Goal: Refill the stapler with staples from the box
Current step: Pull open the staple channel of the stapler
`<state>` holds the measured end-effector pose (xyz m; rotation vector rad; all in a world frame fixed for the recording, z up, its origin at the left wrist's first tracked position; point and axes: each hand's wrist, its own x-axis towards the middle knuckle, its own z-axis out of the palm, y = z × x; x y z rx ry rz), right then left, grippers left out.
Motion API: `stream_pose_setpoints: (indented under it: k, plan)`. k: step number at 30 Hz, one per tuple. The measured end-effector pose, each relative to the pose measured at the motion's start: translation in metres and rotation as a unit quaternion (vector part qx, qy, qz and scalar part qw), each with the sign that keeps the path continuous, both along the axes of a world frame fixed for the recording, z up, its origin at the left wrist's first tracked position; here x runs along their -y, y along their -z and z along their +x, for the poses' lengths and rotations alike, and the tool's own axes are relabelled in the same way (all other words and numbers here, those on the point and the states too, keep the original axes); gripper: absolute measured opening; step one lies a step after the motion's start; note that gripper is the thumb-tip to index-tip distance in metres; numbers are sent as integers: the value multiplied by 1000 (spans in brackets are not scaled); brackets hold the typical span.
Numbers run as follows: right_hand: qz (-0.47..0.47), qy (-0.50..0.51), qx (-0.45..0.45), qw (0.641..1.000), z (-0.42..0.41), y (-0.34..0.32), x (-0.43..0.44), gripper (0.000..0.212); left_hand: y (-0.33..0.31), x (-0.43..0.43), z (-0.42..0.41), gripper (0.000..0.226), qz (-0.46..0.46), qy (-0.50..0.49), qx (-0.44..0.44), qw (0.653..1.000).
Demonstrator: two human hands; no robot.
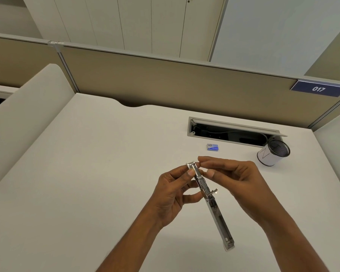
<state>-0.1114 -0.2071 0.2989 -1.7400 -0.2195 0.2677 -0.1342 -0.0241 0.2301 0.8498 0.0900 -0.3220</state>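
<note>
A: Bare metal was what showed. The stapler (210,203) was up off the tabletop (86,173), swung open, with its long channel running down toward the person.

B: Who had hold of it?

A: The left hand (175,193) did, its fingers (188,172) clamped on the front end. The right hand (236,179) sat at that same end, thumb and forefinger pinched together. They may have held a strip of staples, but I could not tell.

B: And the box?

A: The small blue box (213,147) lay on the tabletop beyond the hands, well apart from them, near the cable slot (234,130) and the mesh cup (273,153).

B: So how far along?

A: About halfway, I judged. The stapler was open and the loading looked to be under way; 2 things seemed left, seating the staples and closing it.
</note>
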Motion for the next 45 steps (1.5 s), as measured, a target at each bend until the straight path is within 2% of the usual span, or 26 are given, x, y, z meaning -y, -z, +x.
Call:
stream_pose_setpoints:
  k: [2, 6, 11, 18, 20, 22, 24, 28, 31, 34, 38, 43, 45]
  plan:
    - [5, 12, 1, 1000, -1, 2, 1, 22, 0, 0, 1, 46, 6, 1, 4, 1000]
    - [-60, -22, 40, 997, -7, 5, 0, 25, 1, 2, -1, 45, 19, 3, 3, 1000]
    - [-97, -32, 67, 993, -9, 4, 2, 26, 2, 2, -2, 41, 26, 1, 1, 1000]
    - [-74, -30, 51, 995, -12, 12, 4, 26, 4, 4, -6, 40, 31, 2, -7, 999]
    - [-36, -20, 27, 999, -14, 16, 5, 24, 3, 3, -6, 39, 35, 2, -11, 999]
    - [49, 6, -16, 999, -15, 19, 4, 22, 2, 2, -6, 40, 45, 4, -14, 999]
    - [145, 41, -78, 986, -15, 25, 0, 30, 1, 2, -4, 40, 58, 7, -17, 998]
    - [287, 142, -220, 921, -10, 38, -15, 50, -6, 2, 0, 30, 94, 33, -7, 995]
    - [343, 160, -312, 871, -4, 47, -26, 60, -15, 2, 5, 27, 161, 76, 5, 984]
    - [395, 135, -348, 839, -7, 58, -37, 65, -23, 1, 12, 20, 261, 105, 12, 960]
    - [455, 134, -366, 801, -19, 73, -49, 65, -30, 3, 19, 15, 408, 110, 11, 906]
    - [500, 222, -355, 758, -29, 97, -66, 58, -31, 16, 22, 26, 606, 96, 27, 789]
    - [497, 251, -357, 750, -32, 105, -68, 57, -27, 20, 21, 27, 637, 105, 44, 762]
